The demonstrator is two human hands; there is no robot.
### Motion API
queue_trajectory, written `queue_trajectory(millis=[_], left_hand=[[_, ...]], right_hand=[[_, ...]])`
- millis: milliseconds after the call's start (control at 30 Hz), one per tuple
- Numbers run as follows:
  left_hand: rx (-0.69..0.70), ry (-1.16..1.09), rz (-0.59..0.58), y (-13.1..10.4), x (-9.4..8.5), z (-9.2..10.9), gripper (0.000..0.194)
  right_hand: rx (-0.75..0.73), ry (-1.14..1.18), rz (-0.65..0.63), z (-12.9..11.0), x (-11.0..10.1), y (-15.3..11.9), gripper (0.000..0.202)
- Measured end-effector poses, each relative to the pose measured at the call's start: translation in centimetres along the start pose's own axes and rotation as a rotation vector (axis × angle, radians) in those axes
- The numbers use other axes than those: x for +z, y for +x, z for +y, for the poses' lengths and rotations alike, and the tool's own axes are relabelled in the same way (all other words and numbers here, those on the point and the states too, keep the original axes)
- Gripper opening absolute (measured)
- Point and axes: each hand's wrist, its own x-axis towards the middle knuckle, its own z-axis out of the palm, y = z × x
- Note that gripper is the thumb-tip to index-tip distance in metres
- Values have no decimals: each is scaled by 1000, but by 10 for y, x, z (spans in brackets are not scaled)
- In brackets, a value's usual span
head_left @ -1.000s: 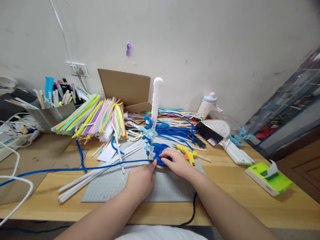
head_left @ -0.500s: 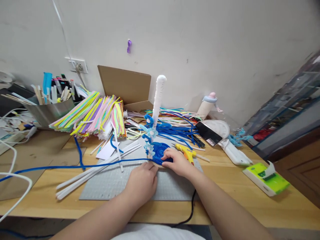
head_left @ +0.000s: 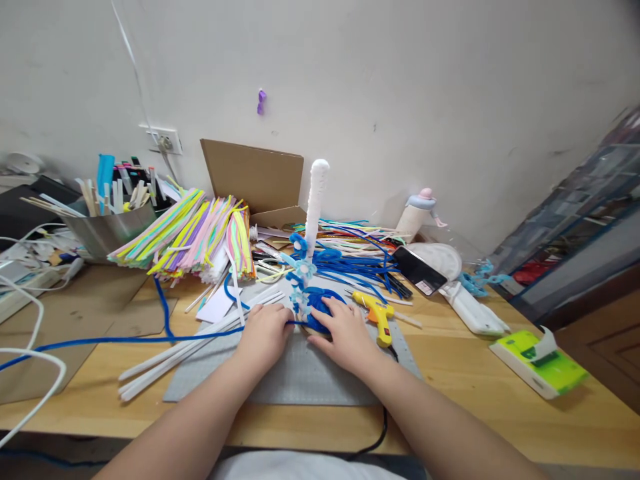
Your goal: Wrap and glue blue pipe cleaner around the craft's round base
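Note:
A blue pipe cleaner runs from the far left into my left hand, whose fingers are closed on it. Its other end reaches a spiral coil of blue pipe cleaner on a round base. My right hand rests on that coil with its fingers spread, covering the near part of it. A thick white fuzzy post stands upright behind the coil's left edge. Light and dark blue fuzzy flowers climb beside it. Beneath everything lies a grey cutting mat.
Right of the coil lies a yellow glue gun with a black cord. White pipe cleaners lie at left, below a multicoloured bundle. A phone and a green tissue pack are at right. Blue pipe cleaners lie behind.
My left hand has moved left along the blue pipe cleaner and now grips it. My right hand's fingers have spread from a pinch to lie across the coil. The view has shifted slightly.

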Motion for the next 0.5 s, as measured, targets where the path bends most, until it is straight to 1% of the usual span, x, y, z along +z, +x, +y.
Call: queue_trajectory(millis=[67, 200, 233, 300, 400, 500], left_hand=[[34, 0, -23, 1, -8, -2, 11], [197, 1, -56, 4, -23, -7, 16], [222, 3, -53, 6, -25, -8, 18], [220, 5, -39, 13, -28, -10, 22], [203, 11, -49, 24, -29, -14, 34], [291, 7, -153, 31, -28, -20, 52]], right_hand=[[-44, 13, -26, 5, -3, 2, 45], [-142, 67, -95, 15, -13, 6, 31], [-162, 82, -107, 17, -16, 7, 29], [-194, 105, -126, 19, -21, 9, 27], [-228, 113, -152, 20, -27, 11, 26], [-255, 117, -146, 21, -28, 14, 31]])
